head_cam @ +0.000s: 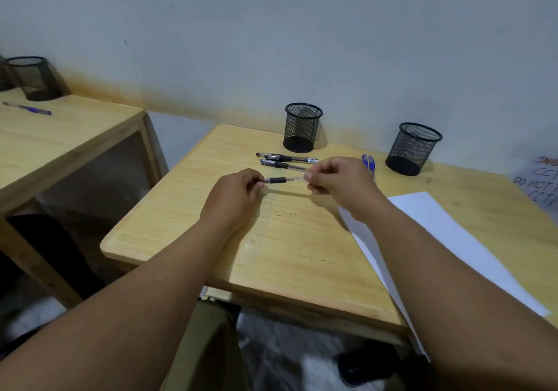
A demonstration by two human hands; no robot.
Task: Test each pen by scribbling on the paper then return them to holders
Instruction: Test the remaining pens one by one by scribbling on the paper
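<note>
Both hands meet over the middle of the wooden table (271, 248), holding one black pen (282, 180) level btwn them, just above the surface. Left hand (234, 197) pinches the pen's left end w/ fingertips; can't tell if that end is a cap or the tip. Right hand (339, 181) pinches the clear barrel at the other end, fingers curled round it. The black grip section shows in the gap btwn the two hands.

Just behind the held pen, two more black pens (287, 161) lie side by side on the table, roughly parallel, caps to the left. Behind those, near the wall, stands a black mesh holder (303, 127), upright. A second mesh holder (413, 148) stands to the right, well apart from the first. Btwn the holders & partly hidden by the right hand, blue pens (369, 162) lie on the table; count unclear, at least two.

White paper (447, 239) lies on the right part of the table, partly under the right forearm, its near corner hanging past the table edge. No marks visible on it.

Far right edge: a handwritten sign (540, 182), cut off.

Left: a second table (60, 137) w/ another mesh holder (33, 78) and a blue pen (28, 108) lying near it.
</note>
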